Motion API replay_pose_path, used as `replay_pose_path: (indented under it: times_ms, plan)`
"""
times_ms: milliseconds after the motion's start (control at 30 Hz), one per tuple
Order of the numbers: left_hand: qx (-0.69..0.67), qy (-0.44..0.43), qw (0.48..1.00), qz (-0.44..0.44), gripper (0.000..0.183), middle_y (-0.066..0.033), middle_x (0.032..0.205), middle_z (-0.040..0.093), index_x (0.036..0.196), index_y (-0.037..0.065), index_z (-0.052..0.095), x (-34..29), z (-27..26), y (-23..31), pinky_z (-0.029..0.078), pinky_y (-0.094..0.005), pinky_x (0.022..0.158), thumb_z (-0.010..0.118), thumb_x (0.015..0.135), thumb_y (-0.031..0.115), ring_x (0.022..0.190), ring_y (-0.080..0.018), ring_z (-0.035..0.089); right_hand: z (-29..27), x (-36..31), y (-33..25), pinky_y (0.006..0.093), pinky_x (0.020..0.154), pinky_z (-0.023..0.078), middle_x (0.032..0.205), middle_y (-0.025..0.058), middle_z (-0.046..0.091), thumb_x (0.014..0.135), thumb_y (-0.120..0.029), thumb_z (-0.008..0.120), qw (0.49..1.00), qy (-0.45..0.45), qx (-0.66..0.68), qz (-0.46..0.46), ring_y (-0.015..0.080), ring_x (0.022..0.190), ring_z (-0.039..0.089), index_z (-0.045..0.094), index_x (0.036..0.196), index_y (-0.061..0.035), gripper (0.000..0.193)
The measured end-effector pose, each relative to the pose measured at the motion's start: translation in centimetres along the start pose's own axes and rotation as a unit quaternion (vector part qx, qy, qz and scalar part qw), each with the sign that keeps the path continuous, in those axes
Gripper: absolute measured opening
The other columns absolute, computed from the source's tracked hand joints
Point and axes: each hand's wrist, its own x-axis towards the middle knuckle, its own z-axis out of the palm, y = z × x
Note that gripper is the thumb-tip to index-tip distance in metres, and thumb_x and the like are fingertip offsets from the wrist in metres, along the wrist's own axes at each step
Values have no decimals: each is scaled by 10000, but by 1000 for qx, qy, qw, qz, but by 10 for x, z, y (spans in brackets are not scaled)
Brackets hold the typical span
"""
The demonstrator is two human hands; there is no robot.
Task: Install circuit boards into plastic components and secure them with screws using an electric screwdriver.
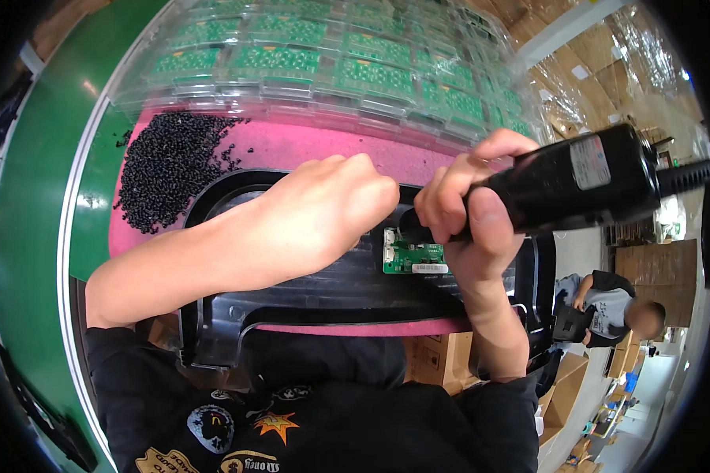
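"Power tool (564,185), black and corded: where is it?"

"In the right hand (473,201), above the right part of a black plastic housing (315,298); thumb and fingers are wrapped round its front part; its body slants up to the right, and the cord leaves from that far end."

"And its nose?"

"Close by a green circuit board (410,258) lying in the housing; I cannot tell whether the tip touches, since the fingers cover it; the board has white connectors on its left edge."

"What of the left hand (343,201)?"

"Curled, back upward, over the housing, just left of the board; its fingertips are hidden, so I cannot tell whether it pinches anything."

"What lies around them?"

"A pink mat (292,146) beneath the housing, on a green surface (100,169); a heap of small black screws (170,165) on the mat at the left; clear plastic trays (292,91) of green boards behind; a co-worker (607,311) well apart at the right."
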Motion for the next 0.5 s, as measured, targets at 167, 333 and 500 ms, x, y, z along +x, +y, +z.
replay_pose_path:
  times_ms: [167,333,500]
  plan:
    - [23,-150,982,-109,116,-231,779,635,899,-41,609,15,-9,10,482,-498,665,573,835,48,763,-434,617,7,5,2,280,452,397,564,35,450,872,-216,599,991,35,-128,9,114,414,398,350,1231,5,489]
    - [21,-157,978,-139,147,-241,770,642,943,-13,650,15,-4,8,495,-500,687,600,868,103,762,-430,630,10,9,-3,274,461,404,573,39,468,874,-207,593,994,20,-105,-2,120,425,423,321,1320,43,579]
    - [11,-169,981,-98,134,-232,729,637,902,-15,670,20,-10,12,508,-450,660,657,849,108,733,-398,637,5,-2,-21,292,484,384,596,-4,422,944,-293,506,997,43,-53,-40,106,448,389,372,1296,-52,447]
